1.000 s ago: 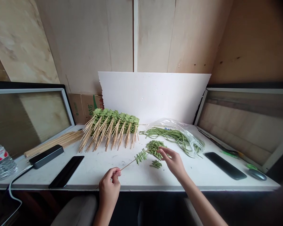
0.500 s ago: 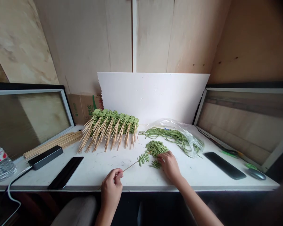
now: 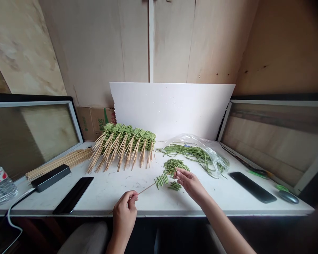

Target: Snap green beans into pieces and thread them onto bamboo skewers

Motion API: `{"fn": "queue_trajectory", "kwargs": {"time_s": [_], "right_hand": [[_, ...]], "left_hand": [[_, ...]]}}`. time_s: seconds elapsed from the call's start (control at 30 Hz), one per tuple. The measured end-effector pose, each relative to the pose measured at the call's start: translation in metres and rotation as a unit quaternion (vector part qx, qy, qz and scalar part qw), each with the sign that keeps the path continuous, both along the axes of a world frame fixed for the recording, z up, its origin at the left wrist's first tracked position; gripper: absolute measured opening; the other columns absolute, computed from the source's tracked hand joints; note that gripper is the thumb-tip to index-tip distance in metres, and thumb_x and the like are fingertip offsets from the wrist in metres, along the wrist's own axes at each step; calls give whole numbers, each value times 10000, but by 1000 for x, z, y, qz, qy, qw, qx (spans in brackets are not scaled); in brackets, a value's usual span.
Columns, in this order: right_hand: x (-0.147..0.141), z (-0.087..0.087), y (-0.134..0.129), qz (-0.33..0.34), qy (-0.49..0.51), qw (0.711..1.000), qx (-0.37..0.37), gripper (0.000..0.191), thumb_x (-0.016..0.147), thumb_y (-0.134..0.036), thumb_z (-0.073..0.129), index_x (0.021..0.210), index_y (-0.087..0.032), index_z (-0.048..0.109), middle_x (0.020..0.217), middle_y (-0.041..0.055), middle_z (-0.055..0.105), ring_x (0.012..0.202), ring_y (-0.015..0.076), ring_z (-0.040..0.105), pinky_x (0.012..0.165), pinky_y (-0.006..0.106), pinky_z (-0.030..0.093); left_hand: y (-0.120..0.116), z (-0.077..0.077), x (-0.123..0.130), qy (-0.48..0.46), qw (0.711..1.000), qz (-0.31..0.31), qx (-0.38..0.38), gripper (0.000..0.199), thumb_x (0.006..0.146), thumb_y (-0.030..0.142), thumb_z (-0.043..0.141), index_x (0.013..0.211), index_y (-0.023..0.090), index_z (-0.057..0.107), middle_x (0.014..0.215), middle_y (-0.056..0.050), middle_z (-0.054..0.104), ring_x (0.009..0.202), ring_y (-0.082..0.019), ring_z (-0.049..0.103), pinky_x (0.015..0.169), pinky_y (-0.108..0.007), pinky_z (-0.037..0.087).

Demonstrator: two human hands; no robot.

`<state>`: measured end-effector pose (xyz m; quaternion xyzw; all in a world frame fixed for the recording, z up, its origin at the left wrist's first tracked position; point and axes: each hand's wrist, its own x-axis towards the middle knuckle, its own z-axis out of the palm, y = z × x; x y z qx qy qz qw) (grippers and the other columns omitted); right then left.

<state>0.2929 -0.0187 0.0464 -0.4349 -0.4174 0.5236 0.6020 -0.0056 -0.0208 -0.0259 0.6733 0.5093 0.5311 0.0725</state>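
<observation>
Between the thumb and fingers of my left hand (image 3: 125,208) is a thin wooden skewer (image 3: 146,188), slanting up to the right. Several cut long bean pieces (image 3: 161,179) are threaded crosswise near its far end. My right hand (image 3: 188,182) is closed in a pinch just right of the skewer's tip, with a small cut bean piece (image 3: 175,170) at the fingertips. Behind that hand lies a pile of cut bean pieces (image 3: 172,164), partly hidden by the fingers. A smaller group of pieces (image 3: 175,186) rests on the white table (image 3: 153,203) below the hand.
Finished bean skewers (image 3: 129,137) are stacked at the back left, beside bare skewers (image 3: 66,160). Uncut long beans (image 3: 185,151) lie partly under a clear plastic bag (image 3: 213,155). A phone (image 3: 74,195), black box (image 3: 51,177), bottle (image 3: 1,185), dark slab (image 3: 251,187) and mouse (image 3: 288,196) lie around.
My right hand has lifted off the loose pieces and moved slightly up and left, toward the skewer's tip, with a bean piece in its fingers. My left hand has hardly moved.
</observation>
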Motion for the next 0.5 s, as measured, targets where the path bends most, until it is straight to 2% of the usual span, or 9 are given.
{"fn": "queue_trajectory", "kwargs": {"time_s": [0.13,0.27,0.5], "right_hand": [[-9,4,-2,-29,20,999,-13,387,690,-496,899,950,-224,810,886,51,778,901,226,714,803,312,550],[-16,5,-3,-30,57,998,-11,351,701,-514,893,895,-234,809,956,68,803,991,269,744,816,335,567],[-21,3,-6,-24,94,995,-8,394,663,-417,947,979,-224,812,991,73,819,1025,254,755,846,307,575]], "left_hand": [[1,-1,0,-4,1000,-8,-3,203,969,294,534,884,230,707,776,-31,771,713,-212,748,666,-265,556],[0,-1,1,-4,1000,-11,-3,202,974,298,535,891,230,706,780,-30,768,713,-209,744,667,-263,553],[-1,-3,2,-8,1000,-8,-5,202,964,294,539,879,226,709,776,-32,768,718,-212,740,668,-270,552]]}}
